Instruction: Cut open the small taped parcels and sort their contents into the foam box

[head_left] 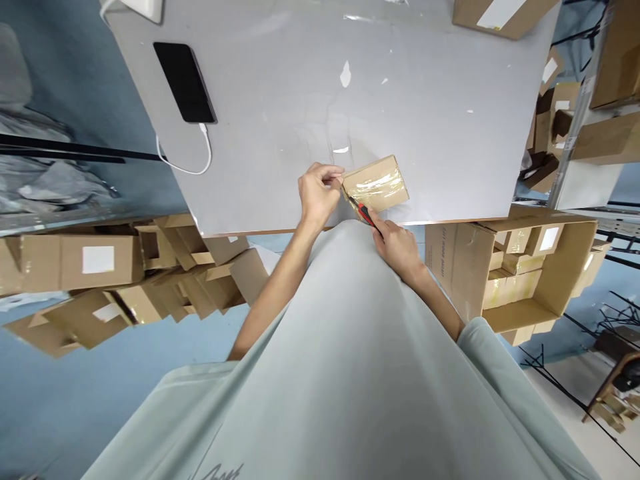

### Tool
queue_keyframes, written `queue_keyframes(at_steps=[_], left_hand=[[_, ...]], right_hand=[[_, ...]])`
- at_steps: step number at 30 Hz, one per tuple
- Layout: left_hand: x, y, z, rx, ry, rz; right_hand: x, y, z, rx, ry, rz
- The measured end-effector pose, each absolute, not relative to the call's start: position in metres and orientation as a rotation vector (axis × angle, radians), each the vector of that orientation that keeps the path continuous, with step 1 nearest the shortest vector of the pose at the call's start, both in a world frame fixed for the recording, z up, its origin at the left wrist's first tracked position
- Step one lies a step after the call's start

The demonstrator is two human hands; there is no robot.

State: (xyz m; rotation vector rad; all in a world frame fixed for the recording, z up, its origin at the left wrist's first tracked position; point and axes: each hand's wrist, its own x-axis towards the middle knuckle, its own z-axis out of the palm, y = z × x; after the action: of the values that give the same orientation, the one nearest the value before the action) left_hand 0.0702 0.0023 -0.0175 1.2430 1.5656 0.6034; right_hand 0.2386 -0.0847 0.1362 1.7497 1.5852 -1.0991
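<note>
A small brown cardboard box (383,183), with shiny clear tape across its top, lies tilted near the front edge of the grey table (270,120). My right hand (397,247) is closed around a red and black utility knife (365,213), whose tip meets the near left edge of the box. At the box's left corner, my left hand (320,193) is closed, thumb and fingers pinched together at the cardboard. Whether those fingers grip the box's flap or loose tape is too small to make out.
A black phone (185,83) with a white cable lies at the table's left. Another cardboard box (505,17) sits at the far right corner. Below the right edge stands a large open carton (455,267) holding smaller boxes. More boxes (100,263) are piled at the left.
</note>
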Motion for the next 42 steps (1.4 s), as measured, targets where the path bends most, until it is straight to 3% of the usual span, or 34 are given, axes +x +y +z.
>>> queue_keyframes(at_steps=[12,18,24,42], left_hand=[[0.07,0.001,-0.022,1.243,1.604,0.614],[0.079,-0.004,-0.002,1.34,1.543,0.646],[0.126,-0.017,0.019,1.728,1.176,0.512],[0.131,-0.029,-0.023,2.01,1.099,0.502]], right_hand=[[0.241,-0.099,0.151,1.728,1.632,-1.119],[0.284,-0.124,0.156,2.174,1.639,-1.052],[0.311,-0.121,0.138,2.363,1.592,-0.943],[0.306,-0.1,0.107,2.239,1.573,-0.783]])
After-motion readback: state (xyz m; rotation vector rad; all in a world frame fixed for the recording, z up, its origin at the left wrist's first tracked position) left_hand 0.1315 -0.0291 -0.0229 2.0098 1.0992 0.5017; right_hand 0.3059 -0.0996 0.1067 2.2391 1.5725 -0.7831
